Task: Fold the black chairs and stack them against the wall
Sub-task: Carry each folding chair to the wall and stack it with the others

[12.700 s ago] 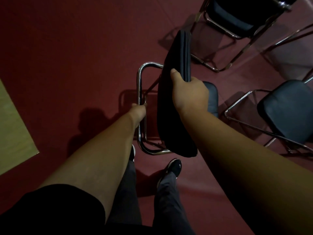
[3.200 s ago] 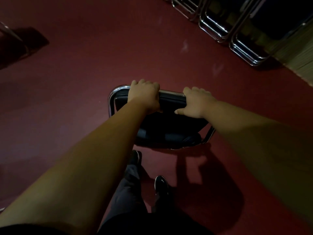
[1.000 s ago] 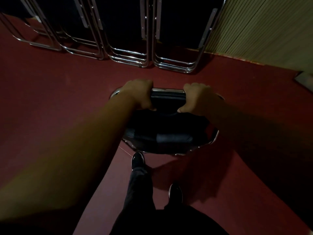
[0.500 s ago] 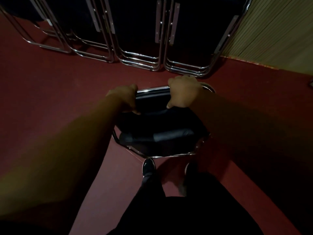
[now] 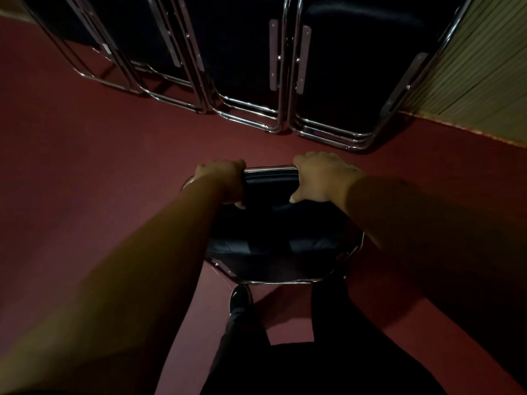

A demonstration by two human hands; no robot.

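I hold a folded black chair with a chrome frame upright in front of my legs. My left hand grips the left of its top edge, fingers curled over the chrome bar. My right hand grips the right of that same edge, thumb on the near side. Its lower frame hangs just above my feet. Several folded black chairs lean in rows against the wall directly ahead, their chrome feet on the floor a short way beyond my hands.
Dark red carpet covers the floor. A ribbed, pale wall panel stands at the right behind the stack. My shoe and dark trouser legs are below the chair. The room is dim.
I have walked closer to the stacked chairs, which now fill the top of the view. Both hands keep their hold on the chair's top edge.
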